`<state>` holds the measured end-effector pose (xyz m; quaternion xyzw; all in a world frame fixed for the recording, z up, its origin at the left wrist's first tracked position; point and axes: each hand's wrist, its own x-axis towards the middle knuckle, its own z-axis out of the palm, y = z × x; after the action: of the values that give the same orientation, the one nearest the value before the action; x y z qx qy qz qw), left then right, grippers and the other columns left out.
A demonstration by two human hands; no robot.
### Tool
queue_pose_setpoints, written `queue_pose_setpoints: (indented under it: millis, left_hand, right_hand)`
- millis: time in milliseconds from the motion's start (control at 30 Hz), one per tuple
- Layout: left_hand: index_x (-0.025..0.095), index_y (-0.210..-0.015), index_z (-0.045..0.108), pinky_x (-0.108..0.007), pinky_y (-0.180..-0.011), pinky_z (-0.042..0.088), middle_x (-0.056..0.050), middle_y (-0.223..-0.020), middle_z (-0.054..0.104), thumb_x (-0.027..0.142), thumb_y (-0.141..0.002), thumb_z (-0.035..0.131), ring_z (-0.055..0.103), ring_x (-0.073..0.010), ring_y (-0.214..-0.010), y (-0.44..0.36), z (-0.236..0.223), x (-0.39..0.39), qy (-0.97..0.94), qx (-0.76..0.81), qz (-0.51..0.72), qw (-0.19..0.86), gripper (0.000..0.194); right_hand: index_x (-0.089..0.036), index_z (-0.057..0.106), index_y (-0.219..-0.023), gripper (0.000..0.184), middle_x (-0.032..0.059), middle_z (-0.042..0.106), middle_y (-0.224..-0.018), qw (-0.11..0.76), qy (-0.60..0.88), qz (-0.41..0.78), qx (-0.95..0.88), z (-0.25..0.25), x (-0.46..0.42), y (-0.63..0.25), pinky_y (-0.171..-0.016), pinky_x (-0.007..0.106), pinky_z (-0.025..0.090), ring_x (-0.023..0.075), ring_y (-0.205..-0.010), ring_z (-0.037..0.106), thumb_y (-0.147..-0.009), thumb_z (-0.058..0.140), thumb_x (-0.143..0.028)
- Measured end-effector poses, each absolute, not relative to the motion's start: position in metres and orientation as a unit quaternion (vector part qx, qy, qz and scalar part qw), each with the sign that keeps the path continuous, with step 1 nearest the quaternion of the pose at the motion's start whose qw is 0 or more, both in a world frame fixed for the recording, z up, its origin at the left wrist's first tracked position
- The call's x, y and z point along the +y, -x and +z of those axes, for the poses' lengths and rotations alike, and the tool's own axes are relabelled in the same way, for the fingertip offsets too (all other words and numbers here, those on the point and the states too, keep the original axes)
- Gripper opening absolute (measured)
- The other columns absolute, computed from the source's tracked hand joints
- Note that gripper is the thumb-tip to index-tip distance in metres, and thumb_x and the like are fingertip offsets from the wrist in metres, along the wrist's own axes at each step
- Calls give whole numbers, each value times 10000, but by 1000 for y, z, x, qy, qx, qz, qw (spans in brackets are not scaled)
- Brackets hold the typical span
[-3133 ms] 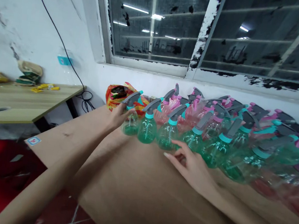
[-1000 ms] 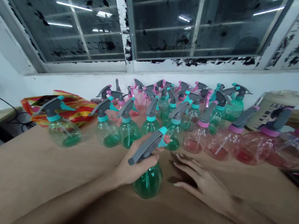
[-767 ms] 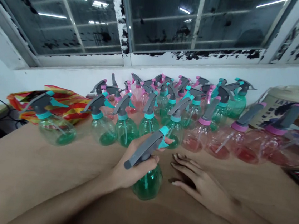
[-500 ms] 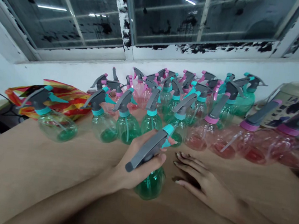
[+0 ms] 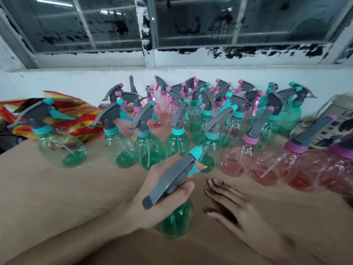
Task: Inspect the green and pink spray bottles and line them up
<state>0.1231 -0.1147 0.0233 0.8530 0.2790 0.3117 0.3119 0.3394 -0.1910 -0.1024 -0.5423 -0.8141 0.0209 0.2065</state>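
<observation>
My left hand (image 5: 159, 198) is wrapped round the neck of a green spray bottle (image 5: 175, 221) near the table's front. Its grey trigger head with a turquoise nozzle tip sticks up above my fingers, the nozzle pointing away to the right. The collar is hidden by my hand. To the right of that bottle, my right hand (image 5: 240, 212) rests palm down on the wooden table (image 5: 92, 199), fingers stretched out and holding nothing. Just beyond my hands stands a row of similar bottles, among them a green spray bottle (image 5: 210, 153) and a pink spray bottle (image 5: 233, 162).
Several more green and pink spray bottles crowd behind the front row. One green spray bottle (image 5: 61, 149) stands apart at the left, before a red and yellow plastic bag (image 5: 79, 115). A beige printed container (image 5: 351, 105) is at the right, below the window (image 5: 240, 20).
The view has shifted slightly. My left hand still grips the same spray bottle, which sits almost unchanged. My right hand has stayed flat on the table.
</observation>
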Motion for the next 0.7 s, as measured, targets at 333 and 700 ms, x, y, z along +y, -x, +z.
queue_pose_setpoints:
  millis: [333, 700]
  left_hand:
    - [221, -985, 608, -259, -590, 468, -3, -787, 569, 148, -686, 475, 501, -125, -552, -124, 18, -116, -828, 267, 333, 364, 335]
    - [239, -1042, 593, -255, -586, 485, -12, -836, 605, 125, -676, 495, 519, -118, -538, -123, 20, -116, -825, 273, 308, 387, 395]
  right_hand:
    - [-171, 411, -1343, 524, 73, 434, -1387, 208, 580, -24, -787, -104, -199, -332, -1032, 465, 365, 247, -1291, 352, -885, 465, -420]
    - [-191, 410, -1345, 513, 69, 429, -1390, 207, 574, -26, -792, -106, -199, -334, -1027, 477, 371, 257, -1290, 353, -886, 468, -410]
